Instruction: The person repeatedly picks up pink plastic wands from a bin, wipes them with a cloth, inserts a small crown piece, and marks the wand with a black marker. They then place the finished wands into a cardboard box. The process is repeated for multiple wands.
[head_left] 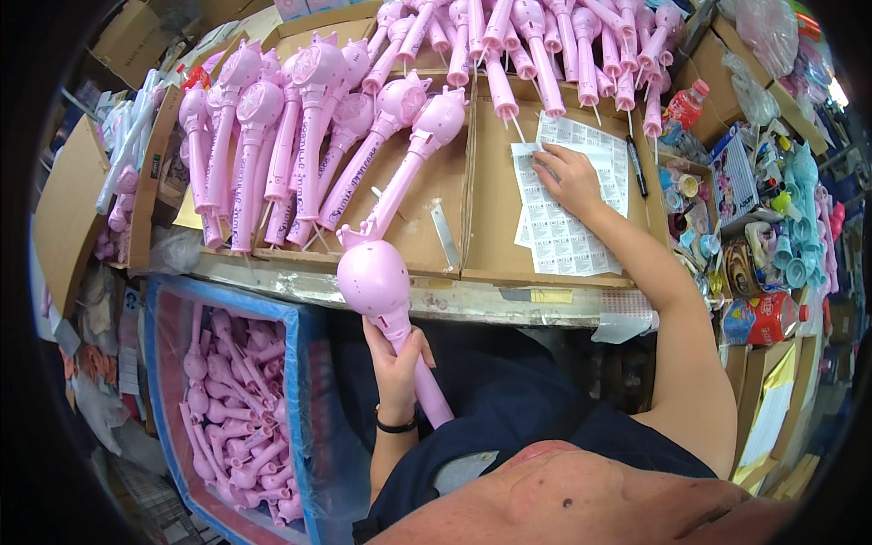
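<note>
My left hand [396, 365] is wrapped round the narrow neck of a pink toy wand [374, 280]. Its round head with a small crown points up and away from me, and the handle slants down toward my body. At the table, my right hand [569, 182] rests on a white sheet of printed labels [565, 232], fingers stretched out over its upper part. A second label sheet [610, 168] lies partly underneath. Beside the sheets is a black pen [637, 167].
Many pink wands [309, 136] lie in rows on the cardboard trays [504, 245], left and far. A blue-lined bin [300, 363] of pink parts stands at lower left. Paint pots [688, 186], red-capped bottles [761, 318] and teal parts [797, 218] crowd the right. A metal strip [444, 233] lies mid-tray.
</note>
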The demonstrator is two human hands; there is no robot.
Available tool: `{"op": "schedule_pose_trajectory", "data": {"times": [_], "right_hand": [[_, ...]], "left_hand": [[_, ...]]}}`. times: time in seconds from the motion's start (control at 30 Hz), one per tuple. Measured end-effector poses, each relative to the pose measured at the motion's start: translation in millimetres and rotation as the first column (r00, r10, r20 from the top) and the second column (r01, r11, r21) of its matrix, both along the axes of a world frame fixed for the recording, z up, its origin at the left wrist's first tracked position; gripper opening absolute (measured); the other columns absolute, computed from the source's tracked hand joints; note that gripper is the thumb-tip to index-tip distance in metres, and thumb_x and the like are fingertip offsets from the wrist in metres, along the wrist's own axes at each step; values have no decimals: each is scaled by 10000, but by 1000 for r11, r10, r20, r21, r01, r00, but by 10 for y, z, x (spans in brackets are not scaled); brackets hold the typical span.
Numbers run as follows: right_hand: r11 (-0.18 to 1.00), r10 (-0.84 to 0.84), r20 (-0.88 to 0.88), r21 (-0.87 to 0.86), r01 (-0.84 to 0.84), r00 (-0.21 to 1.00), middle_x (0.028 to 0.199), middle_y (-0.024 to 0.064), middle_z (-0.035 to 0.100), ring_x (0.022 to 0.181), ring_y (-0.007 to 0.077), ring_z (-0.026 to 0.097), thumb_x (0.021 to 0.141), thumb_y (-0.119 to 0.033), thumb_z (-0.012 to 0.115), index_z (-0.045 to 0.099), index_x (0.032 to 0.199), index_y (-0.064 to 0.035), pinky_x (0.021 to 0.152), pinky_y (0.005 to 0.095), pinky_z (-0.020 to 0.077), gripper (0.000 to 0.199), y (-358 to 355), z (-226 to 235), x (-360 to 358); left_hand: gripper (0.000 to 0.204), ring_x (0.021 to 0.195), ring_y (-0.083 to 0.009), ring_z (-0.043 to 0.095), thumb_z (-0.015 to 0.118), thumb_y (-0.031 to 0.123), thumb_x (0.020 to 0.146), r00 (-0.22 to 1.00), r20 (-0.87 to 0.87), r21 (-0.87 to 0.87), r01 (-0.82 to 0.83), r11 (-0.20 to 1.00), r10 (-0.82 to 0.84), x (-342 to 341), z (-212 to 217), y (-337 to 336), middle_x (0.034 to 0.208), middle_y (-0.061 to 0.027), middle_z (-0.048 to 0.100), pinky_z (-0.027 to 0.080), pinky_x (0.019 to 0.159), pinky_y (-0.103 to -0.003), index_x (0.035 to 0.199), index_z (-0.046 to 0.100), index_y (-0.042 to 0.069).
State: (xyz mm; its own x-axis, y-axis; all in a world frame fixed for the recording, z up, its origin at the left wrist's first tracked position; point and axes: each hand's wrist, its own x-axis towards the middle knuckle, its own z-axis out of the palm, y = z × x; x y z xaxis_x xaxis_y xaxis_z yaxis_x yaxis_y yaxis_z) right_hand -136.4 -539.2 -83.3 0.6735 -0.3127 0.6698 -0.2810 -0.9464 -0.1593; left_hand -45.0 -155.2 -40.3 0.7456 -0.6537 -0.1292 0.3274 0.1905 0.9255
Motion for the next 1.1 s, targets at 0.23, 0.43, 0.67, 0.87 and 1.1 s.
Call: {"op": "schedule_pose_trajectory", "data": {"times": [0.23,0.43,0.67,0.87,1.1], "right_hand": [[988,-92,-35,118,96,995,1223,126,606,1027,303,620,833,-177,697,689,1022,-46,891,381,489,230,-9,-11,11],[964,-55,-13,259,57,998,1172,136,631,1002,302,625,798,-212,731,702,892,-37,860,378,508,201,-9,-54,-4],[981,-46,5,189,45,999,1106,136,650,1032,313,609,787,-241,746,682,797,-35,886,395,489,216,-32,-4,-36],[943,89,183,300,-142,979,1205,175,599,1143,337,546,829,-194,688,641,1095,-60,993,402,423,302,-71,75,-87],[963,143,-35,238,-131,989,1236,134,612,1166,308,545,829,-31,627,517,1330,-101,998,393,417,518,35,71,3]], "left_hand": [[707,556,-144,532,561,-11,873,1000,7,2,8,1000,-8,6,16,-12,832,-93,532,467,495,-255,1448,152,41],[681,551,-144,536,564,-13,874,1000,-2,0,-1,1000,1,1,24,-22,819,-95,535,468,496,-253,1429,174,47],[677,551,-141,537,566,-15,873,1000,-7,-9,-4,1000,4,5,14,-19,818,-93,536,470,494,-252,1424,179,50],[672,550,-141,537,568,-17,872,1000,-15,-25,-6,1000,6,4,12,-20,815,-92,536,468,492,-250,1421,186,49],[680,554,-144,538,562,-24,875,1000,-23,-14,-2,1000,2,10,-8,-9,808,-93,538,470,498,-253,1428,173,47]]}}
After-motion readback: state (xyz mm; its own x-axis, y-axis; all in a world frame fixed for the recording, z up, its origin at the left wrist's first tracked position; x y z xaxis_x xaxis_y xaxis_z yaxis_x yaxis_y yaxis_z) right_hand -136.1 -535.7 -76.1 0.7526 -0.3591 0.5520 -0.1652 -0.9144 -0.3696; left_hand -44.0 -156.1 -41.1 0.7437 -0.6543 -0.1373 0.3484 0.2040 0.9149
